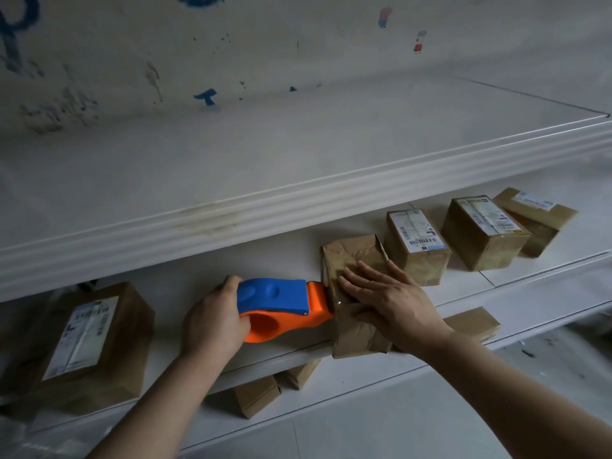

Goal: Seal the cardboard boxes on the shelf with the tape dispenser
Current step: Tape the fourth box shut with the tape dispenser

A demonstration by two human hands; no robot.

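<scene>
Left hand grips the orange-and-blue tape dispenser, nose against one crumpled brown box; right hand presses flat on it, fingers straight. Four labelled boxes share the shelf.

Left hand: bare, and bare behind the fingers along wrist and forearm.
Right hand: bare likewise, from fingers back to the frame's edge.

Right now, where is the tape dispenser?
Head view, centre-left on the shelf: the tape dispenser, gripped by the left hand, touches the box under the right hand.
</scene>
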